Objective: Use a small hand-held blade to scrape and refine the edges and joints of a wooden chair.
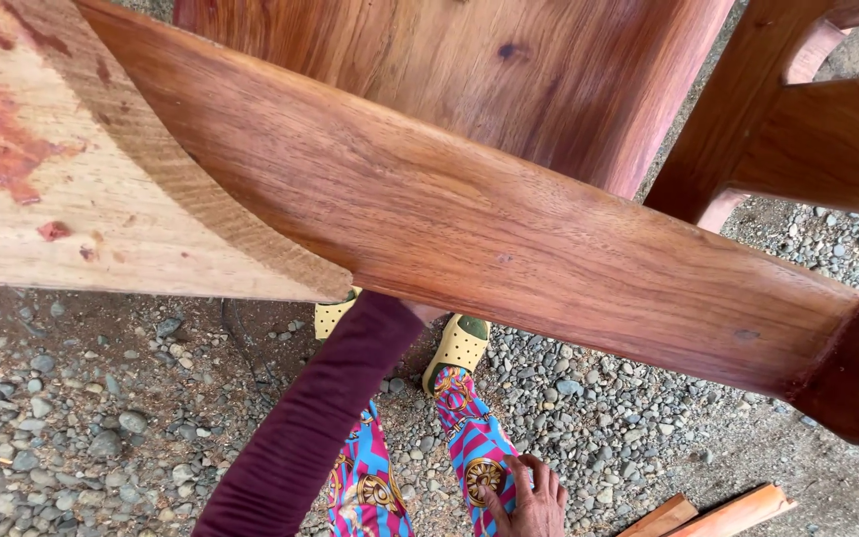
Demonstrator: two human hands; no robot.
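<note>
The wooden chair [469, 219] is big and reddish brown, and it fills the top part of the view. One long, smooth, shiny rail of it runs from the top left corner down to the right edge. Behind the rail, at the top, is a wide flat board of the same wood. At the left is a paler, rough piece of wood [62, 169] with red patches on it.

The left arm, in a dark purple sleeve [300, 438], reaches up from the bottom and goes under the rail. The left hand is hidden behind the wood, so I cannot tell if it is open or closed, or what it holds.

The right hand [524, 502] is at the bottom edge. Its fingers are spread open and rest on the knee of bright pink and blue patterned trousers [469, 438]. It holds nothing.

Below the chair are two yellow sandals [457, 348] on grey gravel [72, 418]. Two orange wood strips [718, 512] lie in the bottom right corner.
</note>
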